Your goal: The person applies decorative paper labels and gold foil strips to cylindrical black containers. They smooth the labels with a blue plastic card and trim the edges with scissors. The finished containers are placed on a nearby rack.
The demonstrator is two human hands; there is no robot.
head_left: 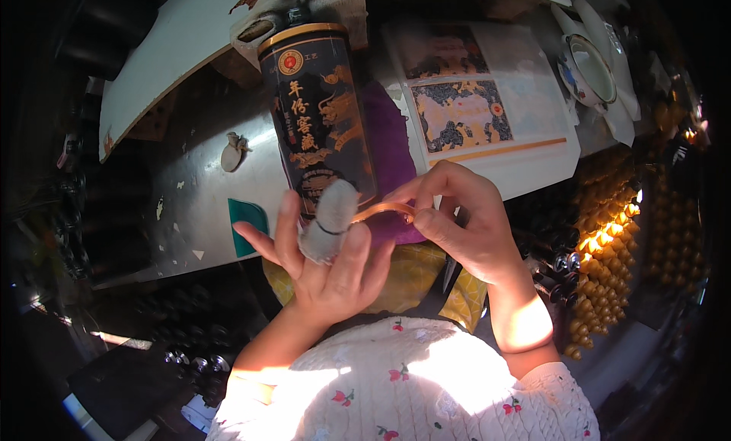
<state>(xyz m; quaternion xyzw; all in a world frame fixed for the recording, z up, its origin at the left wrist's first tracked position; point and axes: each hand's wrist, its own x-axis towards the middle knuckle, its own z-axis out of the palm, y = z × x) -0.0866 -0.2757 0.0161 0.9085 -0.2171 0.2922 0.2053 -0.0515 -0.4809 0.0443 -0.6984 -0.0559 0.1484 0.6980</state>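
My right hand (472, 228) pinches one end of a thin gold strip (383, 207) between thumb and forefinger. The strip arches across to my left hand (327, 277), whose fingers are spread. One left finger wears a grey cloth cover (335, 209) tied with a dark band, and the strip's other end meets it; a grip there does not show. Just beyond my hands lies a large black canister (320, 106) with gold lettering, dragon pictures and a gold rim. A purple cloth (392, 136) lies beneath it.
On the right, a white sheet (533, 121) carries printed decals and another gold strip. A patterned enamel bowl (590, 72) stands beyond it. Left of the canister lie a small tied cloth bundle (233, 152) and a green scraper-like piece (247, 226). Gold pointed items (605, 289) crowd the right side.
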